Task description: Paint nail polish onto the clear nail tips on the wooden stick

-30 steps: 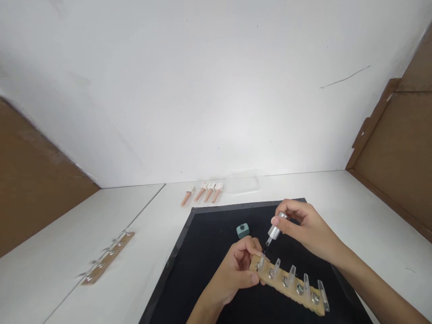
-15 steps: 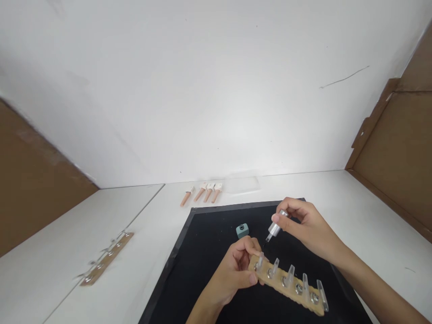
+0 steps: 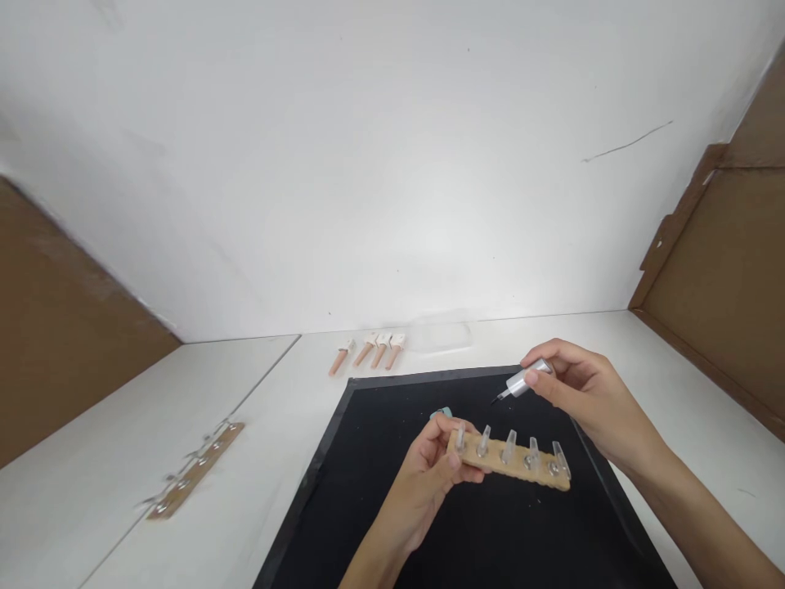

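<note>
My left hand (image 3: 429, 470) grips the left end of a wooden nail tip stand (image 3: 518, 468), above the black mat. Several clear false nails (image 3: 509, 447) stand up along it on round metal mounts. Between the thumb and fingers of my right hand (image 3: 582, 388) is a nail polish brush (image 3: 522, 380) with a silver cap. Its dark bristles point down and left, above the stand and apart from the nails. Behind my left fingers, a small teal polish bottle (image 3: 440, 412) is mostly hidden on the mat.
Several bottles with peach handles and white ends (image 3: 380, 352) lie behind the black mat (image 3: 368, 458), beside a clear plastic tray (image 3: 438, 337). A second nail tip stand (image 3: 196, 472) rests on the white table at left. Brown cardboard panels (image 3: 724, 286) flank the sides.
My right hand has moved right and slightly up with the brush. My left hand has raised and levelled the stand, now covering most of the teal bottle.
</note>
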`<action>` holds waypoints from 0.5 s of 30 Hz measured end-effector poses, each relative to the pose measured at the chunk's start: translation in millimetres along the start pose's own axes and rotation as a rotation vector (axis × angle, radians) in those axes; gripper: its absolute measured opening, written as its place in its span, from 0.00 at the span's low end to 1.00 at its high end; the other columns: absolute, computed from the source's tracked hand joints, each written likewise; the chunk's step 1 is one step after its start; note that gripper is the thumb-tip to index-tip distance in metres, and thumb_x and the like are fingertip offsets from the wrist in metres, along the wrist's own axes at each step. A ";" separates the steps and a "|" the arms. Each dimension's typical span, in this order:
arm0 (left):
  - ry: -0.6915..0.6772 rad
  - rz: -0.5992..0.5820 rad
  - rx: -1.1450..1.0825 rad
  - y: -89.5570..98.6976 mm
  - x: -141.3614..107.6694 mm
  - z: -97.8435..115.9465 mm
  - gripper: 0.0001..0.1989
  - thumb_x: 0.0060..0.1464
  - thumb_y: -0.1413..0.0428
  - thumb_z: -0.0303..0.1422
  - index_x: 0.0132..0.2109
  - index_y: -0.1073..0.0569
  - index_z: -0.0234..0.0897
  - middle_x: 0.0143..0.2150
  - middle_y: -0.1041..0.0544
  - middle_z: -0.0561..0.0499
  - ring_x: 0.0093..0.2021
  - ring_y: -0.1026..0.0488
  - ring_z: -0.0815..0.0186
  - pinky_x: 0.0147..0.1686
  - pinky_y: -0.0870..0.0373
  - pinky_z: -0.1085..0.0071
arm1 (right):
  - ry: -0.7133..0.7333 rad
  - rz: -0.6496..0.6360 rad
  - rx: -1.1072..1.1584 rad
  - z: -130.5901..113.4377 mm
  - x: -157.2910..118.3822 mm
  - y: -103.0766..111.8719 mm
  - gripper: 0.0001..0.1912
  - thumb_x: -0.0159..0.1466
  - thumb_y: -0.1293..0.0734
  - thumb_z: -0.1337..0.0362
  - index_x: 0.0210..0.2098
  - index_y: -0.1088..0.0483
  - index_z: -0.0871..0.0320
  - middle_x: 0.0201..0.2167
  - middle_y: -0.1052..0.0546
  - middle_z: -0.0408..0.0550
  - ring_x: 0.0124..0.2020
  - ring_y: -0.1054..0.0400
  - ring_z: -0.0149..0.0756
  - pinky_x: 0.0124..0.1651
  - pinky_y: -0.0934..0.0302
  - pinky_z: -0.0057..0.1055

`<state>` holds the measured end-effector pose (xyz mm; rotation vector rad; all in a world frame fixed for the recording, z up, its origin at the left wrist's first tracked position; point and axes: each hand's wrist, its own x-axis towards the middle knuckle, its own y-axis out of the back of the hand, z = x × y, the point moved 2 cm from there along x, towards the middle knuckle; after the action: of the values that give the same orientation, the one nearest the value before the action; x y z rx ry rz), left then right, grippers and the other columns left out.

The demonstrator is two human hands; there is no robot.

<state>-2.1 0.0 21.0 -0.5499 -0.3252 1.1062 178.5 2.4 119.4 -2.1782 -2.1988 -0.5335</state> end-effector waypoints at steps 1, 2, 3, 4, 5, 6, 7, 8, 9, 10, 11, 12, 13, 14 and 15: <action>0.012 0.027 -0.001 0.6 -0.2 0.2 0.10 0.43 0.38 0.36 0.33 0.27 0.37 0.33 0.23 0.53 0.29 0.26 0.73 0.30 0.26 0.78 | -0.012 0.003 -0.003 -0.1 -0.4 0.5 0.06 0.56 0.33 0.59 0.27 0.29 0.54 0.16 0.39 0.37 0.19 0.43 0.29 0.25 0.44 0.28; 0.021 0.058 -0.005 0.9 -0.1 0.4 0.10 0.43 0.38 0.36 0.32 0.27 0.36 0.34 0.23 0.52 0.30 0.25 0.72 0.30 0.26 0.77 | -0.024 0.000 0.000 -0.4 -0.8 1.0 0.06 0.56 0.33 0.58 0.27 0.29 0.54 0.16 0.39 0.37 0.19 0.43 0.29 0.25 0.44 0.28; 0.029 0.089 -0.012 1.0 0.2 0.5 0.10 0.43 0.38 0.36 0.32 0.28 0.36 0.34 0.22 0.52 0.31 0.25 0.71 0.31 0.26 0.77 | -0.035 -0.012 0.011 -0.9 -1.1 1.2 0.06 0.56 0.33 0.59 0.28 0.29 0.54 0.17 0.38 0.37 0.20 0.41 0.29 0.25 0.43 0.28; 0.037 0.119 -0.019 0.9 0.6 0.4 0.10 0.43 0.37 0.36 0.31 0.28 0.35 0.34 0.21 0.51 0.31 0.25 0.71 0.31 0.25 0.76 | -0.044 -0.030 0.027 -1.3 -1.3 1.1 0.06 0.56 0.32 0.59 0.28 0.29 0.54 0.17 0.36 0.38 0.20 0.40 0.30 0.26 0.42 0.28; 0.047 0.147 -0.024 0.7 1.1 0.3 0.11 0.42 0.37 0.36 0.31 0.29 0.35 0.34 0.20 0.51 0.31 0.24 0.71 0.31 0.25 0.76 | -0.049 -0.049 0.044 -1.7 -1.4 1.0 0.06 0.56 0.32 0.59 0.29 0.29 0.54 0.18 0.34 0.38 0.22 0.38 0.30 0.27 0.41 0.28; 0.057 0.175 -0.029 0.5 1.6 0.1 0.11 0.42 0.37 0.36 0.31 0.30 0.35 0.33 0.20 0.50 0.30 0.24 0.70 0.31 0.25 0.77 | -0.051 -0.065 0.061 -1.9 -1.5 0.8 0.05 0.56 0.32 0.59 0.30 0.29 0.53 0.19 0.32 0.39 0.23 0.36 0.30 0.29 0.41 0.29; 0.066 0.197 -0.033 0.5 2.2 -0.1 0.12 0.42 0.37 0.36 0.31 0.30 0.34 0.33 0.19 0.50 0.30 0.23 0.70 0.30 0.25 0.77 | -0.053 -0.071 0.070 -1.6 -1.6 0.8 0.05 0.56 0.32 0.59 0.30 0.29 0.53 0.19 0.32 0.38 0.24 0.36 0.31 0.30 0.40 0.29; 0.073 0.218 -0.038 0.6 2.6 -0.3 0.12 0.41 0.37 0.36 0.31 0.30 0.34 0.32 0.19 0.49 0.29 0.23 0.70 0.29 0.25 0.77 | -0.053 -0.071 0.070 -1.0 -1.6 1.0 0.05 0.56 0.32 0.60 0.31 0.29 0.52 0.20 0.32 0.38 0.25 0.35 0.31 0.31 0.40 0.29; 0.080 0.234 -0.043 1.0 3.1 -0.5 0.13 0.41 0.37 0.36 0.31 0.30 0.34 0.32 0.19 0.48 0.29 0.23 0.70 0.29 0.25 0.78 | -0.053 -0.067 0.062 -0.1 -1.5 1.2 0.05 0.56 0.32 0.60 0.32 0.29 0.52 0.20 0.32 0.38 0.25 0.36 0.31 0.31 0.41 0.29; 0.083 0.248 -0.050 1.5 3.4 -0.6 0.13 0.41 0.36 0.36 0.32 0.30 0.33 0.32 0.19 0.47 0.29 0.22 0.69 0.29 0.25 0.78 | -0.052 -0.059 0.050 0.9 -1.5 1.6 0.05 0.56 0.32 0.60 0.32 0.29 0.52 0.21 0.33 0.38 0.26 0.36 0.31 0.31 0.41 0.29; 0.084 0.258 -0.058 2.2 3.7 -0.7 0.14 0.41 0.36 0.36 0.33 0.30 0.33 0.33 0.18 0.47 0.29 0.22 0.69 0.29 0.25 0.78 | -0.051 -0.053 0.037 1.9 -1.6 2.0 0.05 0.56 0.32 0.59 0.32 0.29 0.51 0.22 0.33 0.39 0.26 0.37 0.31 0.31 0.41 0.29; 0.084 0.266 -0.066 3.0 4.0 -0.7 0.14 0.41 0.36 0.35 0.33 0.29 0.33 0.34 0.18 0.46 0.29 0.22 0.69 0.29 0.25 0.78 | -0.049 -0.052 0.026 2.8 -1.9 2.4 0.05 0.57 0.32 0.59 0.33 0.29 0.51 0.23 0.33 0.39 0.27 0.37 0.32 0.32 0.41 0.30; 0.086 0.275 -0.073 3.7 4.2 -0.8 0.15 0.40 0.36 0.35 0.34 0.29 0.33 0.34 0.18 0.46 0.29 0.22 0.69 0.29 0.25 0.79 | -0.045 -0.055 0.015 3.3 -2.2 2.6 0.05 0.57 0.33 0.59 0.33 0.29 0.51 0.24 0.32 0.40 0.27 0.37 0.32 0.32 0.42 0.30; 0.089 0.284 -0.079 4.4 4.4 -0.8 0.15 0.40 0.36 0.35 0.34 0.29 0.32 0.34 0.18 0.45 0.29 0.22 0.69 0.29 0.25 0.79 | -0.042 -0.060 0.007 3.6 -2.7 2.8 0.05 0.57 0.33 0.59 0.33 0.29 0.51 0.25 0.32 0.40 0.28 0.37 0.32 0.32 0.41 0.31; 0.094 0.292 -0.084 4.9 4.5 -0.8 0.15 0.39 0.35 0.35 0.34 0.29 0.32 0.33 0.18 0.45 0.29 0.22 0.69 0.29 0.25 0.79 | -0.037 -0.064 0.000 3.5 -3.1 2.9 0.05 0.58 0.33 0.59 0.33 0.30 0.52 0.25 0.33 0.40 0.28 0.37 0.33 0.33 0.42 0.31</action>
<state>-3.5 5.5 17.5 -0.7386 -0.2139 1.3467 182.2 0.1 116.0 -2.1414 -2.2943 -0.4988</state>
